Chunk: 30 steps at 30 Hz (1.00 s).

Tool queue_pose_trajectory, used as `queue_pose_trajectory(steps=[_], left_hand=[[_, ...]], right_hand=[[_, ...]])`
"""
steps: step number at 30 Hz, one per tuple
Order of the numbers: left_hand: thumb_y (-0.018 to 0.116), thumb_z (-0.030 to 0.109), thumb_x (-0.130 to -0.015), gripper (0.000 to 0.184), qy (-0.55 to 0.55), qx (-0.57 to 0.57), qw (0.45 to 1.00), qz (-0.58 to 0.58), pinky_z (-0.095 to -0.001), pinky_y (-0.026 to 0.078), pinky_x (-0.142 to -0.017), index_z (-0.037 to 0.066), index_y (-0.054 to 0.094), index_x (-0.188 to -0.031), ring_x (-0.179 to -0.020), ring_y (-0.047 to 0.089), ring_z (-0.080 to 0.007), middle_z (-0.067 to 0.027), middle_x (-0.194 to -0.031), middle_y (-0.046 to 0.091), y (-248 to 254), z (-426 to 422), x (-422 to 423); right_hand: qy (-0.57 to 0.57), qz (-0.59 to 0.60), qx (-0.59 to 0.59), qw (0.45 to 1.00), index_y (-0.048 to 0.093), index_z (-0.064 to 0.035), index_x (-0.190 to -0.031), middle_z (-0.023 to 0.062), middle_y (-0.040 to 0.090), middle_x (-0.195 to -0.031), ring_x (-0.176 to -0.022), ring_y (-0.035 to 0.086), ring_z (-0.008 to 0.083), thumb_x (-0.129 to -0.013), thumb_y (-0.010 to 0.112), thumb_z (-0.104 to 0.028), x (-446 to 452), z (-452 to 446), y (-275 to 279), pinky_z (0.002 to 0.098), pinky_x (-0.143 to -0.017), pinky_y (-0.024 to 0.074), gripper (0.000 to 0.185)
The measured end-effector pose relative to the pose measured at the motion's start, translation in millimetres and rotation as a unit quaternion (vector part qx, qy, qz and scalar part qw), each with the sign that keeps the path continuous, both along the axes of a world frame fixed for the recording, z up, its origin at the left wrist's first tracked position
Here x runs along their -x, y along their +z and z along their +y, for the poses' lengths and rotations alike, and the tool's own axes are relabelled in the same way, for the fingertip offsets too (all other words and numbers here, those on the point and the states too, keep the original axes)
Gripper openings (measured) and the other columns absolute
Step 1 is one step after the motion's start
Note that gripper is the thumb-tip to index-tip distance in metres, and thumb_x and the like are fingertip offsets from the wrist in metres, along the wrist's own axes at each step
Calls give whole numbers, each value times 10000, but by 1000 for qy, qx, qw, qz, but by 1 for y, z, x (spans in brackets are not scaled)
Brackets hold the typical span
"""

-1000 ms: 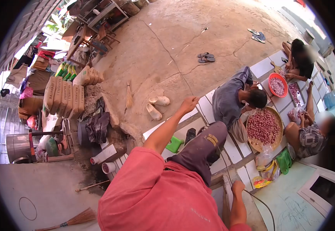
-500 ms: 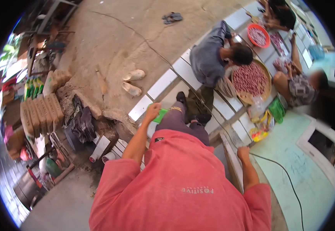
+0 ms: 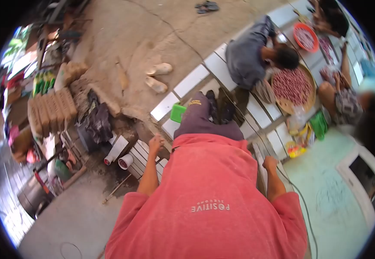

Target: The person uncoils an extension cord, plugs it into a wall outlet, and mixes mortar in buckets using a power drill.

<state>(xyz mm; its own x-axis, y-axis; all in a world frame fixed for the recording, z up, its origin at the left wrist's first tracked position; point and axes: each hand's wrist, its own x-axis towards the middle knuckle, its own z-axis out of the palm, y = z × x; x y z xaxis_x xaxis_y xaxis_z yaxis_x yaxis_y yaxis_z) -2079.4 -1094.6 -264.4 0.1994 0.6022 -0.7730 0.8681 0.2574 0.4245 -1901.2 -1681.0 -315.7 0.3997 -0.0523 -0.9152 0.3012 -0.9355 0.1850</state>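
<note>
My left hand [image 3: 156, 144] is held out beside my hip, its fingers loosely apart with nothing visible in them. Past it, a bright green plastic object [image 3: 178, 113] shows next to my trouser leg on the white tiles; its exact kind is unclear. My right hand [image 3: 270, 163] is curled closed at my other side, by the edge of a low wall [image 3: 261, 172]. A dark cable [image 3: 292, 184] passes right beside that hand; whether the fingers hold it cannot be made out.
Ahead right, people sit around a round woven tray [image 3: 292, 88] of small reddish bulbs and an orange basin [image 3: 306, 38]. Pale shoes [image 3: 156, 84] lie on the concrete. Stacked brown sacks [image 3: 51, 111] and white pipes [image 3: 126, 162] are on the left. A pale green surface [image 3: 325, 185] is at right.
My left hand has moved back from near the green object toward my hip, and its fingers have loosened. My right hand stays closed by the wall. The view has shifted slightly.
</note>
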Motion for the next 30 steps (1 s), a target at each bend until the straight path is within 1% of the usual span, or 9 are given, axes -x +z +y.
queue_pose_trajectory(steps=[2,5,8,14,19,25,27,28,30], left_hand=[[468,524,-946,539,4,9,1000,19,-282,479,-537,54,607,-1169,-717,636,-156,-91,-937,687,-18,-16,8],[469,528,-941,545,34,22,999,8,-283,472,-525,54,606,-1171,-725,640,-157,-96,-937,686,-32,-34,14],[481,525,-934,544,58,28,998,-2,-285,470,-524,52,609,-1171,-740,647,-171,-99,-955,684,-39,-27,0],[588,445,-898,467,70,4,997,-16,-303,495,-543,65,629,-1166,-748,651,-166,-89,-944,689,-48,31,-11],[638,349,-867,398,50,-56,997,-2,-336,526,-667,48,650,-1127,-777,662,-192,-125,-914,700,-72,132,-4],[684,226,-825,346,-73,-128,988,-51,-363,527,-763,23,654,-1104,-823,677,-232,-156,-909,698,-31,257,-90],[674,207,-835,327,58,-72,987,-130,-375,530,-745,21,650,-1102,-801,677,-236,-143,-845,700,-12,293,-138],[650,255,-865,300,47,-131,987,-85,-403,520,-719,-4,671,-1015,-768,677,-258,-156,-776,692,3,304,-165],[625,326,-886,360,-136,-320,937,42,-412,502,-729,-29,686,-901,-761,670,-297,-187,-767,685,-7,345,-184]], right_hand=[[45,-8,-17,999,674,-96,-1100,193,665,-1073,-1032,641,346,-780,629,-198,-14,15,-4,504,-854,498,339],[-65,-56,-119,989,655,-76,-1156,218,665,-1059,-1010,646,347,-774,662,-236,-46,48,-8,478,-860,504,413],[-203,-119,-277,932,640,-25,-1162,232,656,-1082,-1010,644,347,-785,679,-253,-94,99,-32,389,-861,511,443],[-253,-182,-454,834,639,-43,-1170,183,695,-985,-927,674,287,-762,716,-165,-202,224,-43,374,-835,510,432],[-322,-156,-488,796,640,-44,-1168,143,714,-937,-855,685,199,-738,739,-78,-243,295,-10,309,-785,520,443],[-370,-167,-377,832,677,24,-1039,124,702,-787,-691,667,158,-770,732,-116,-189,309,6,300,-623,513,308],[-419,-169,-377,808,687,31,-1000,121,695,-758,-642,659,153,-792,721,-145,-173,329,13,296,-579,503,275],[-451,-173,-353,801,690,31,-987,119,692,-741,-617,652,151,-815,703,-181,-171,342,19,285,-559,495,274],[-508,-166,-330,779,691,28,-974,114,689,-725,-598,650,151,-860,660,-249,-165,355,15,268,-537,488,302]])
